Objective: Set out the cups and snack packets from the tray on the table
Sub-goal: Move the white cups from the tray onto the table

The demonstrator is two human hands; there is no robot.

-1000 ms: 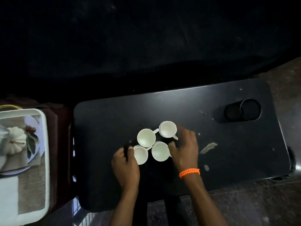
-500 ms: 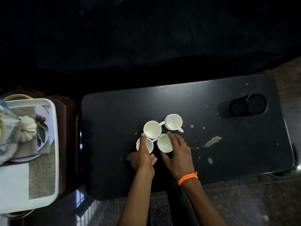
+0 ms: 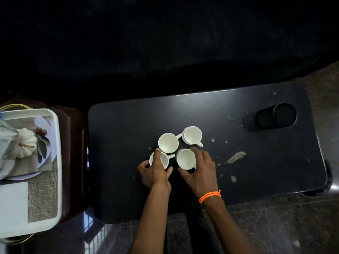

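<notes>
Several white cups stand clustered in the middle of the black table [image 3: 128, 125]. My left hand [image 3: 156, 171] grips the near-left cup [image 3: 163, 159], with the index finger laid over its rim. My right hand [image 3: 200, 171] cradles the near-right cup [image 3: 185, 158], fingers curved around its right side and thumb at its near edge. A third cup [image 3: 168, 143] sits just behind them and a fourth cup [image 3: 192, 135] stands at the back right, its handle pointing right. The white tray [image 3: 55, 162] lies off to the left with a clear snack packet [image 3: 5, 143] at its far left.
The tray has a printed pumpkin picture and rests on a dark red stool [image 3: 73, 143]. A round cup holder recess [image 3: 275, 116] sits at the table's far right. Pale scuffs [image 3: 235, 156] mark the tabletop. Dark fabric fills the space behind the table.
My left index finger has stayed on the near-left cup while the thumb and other fingers spread around it. My right hand has curled closer around the near-right cup. The view shifted slightly.
</notes>
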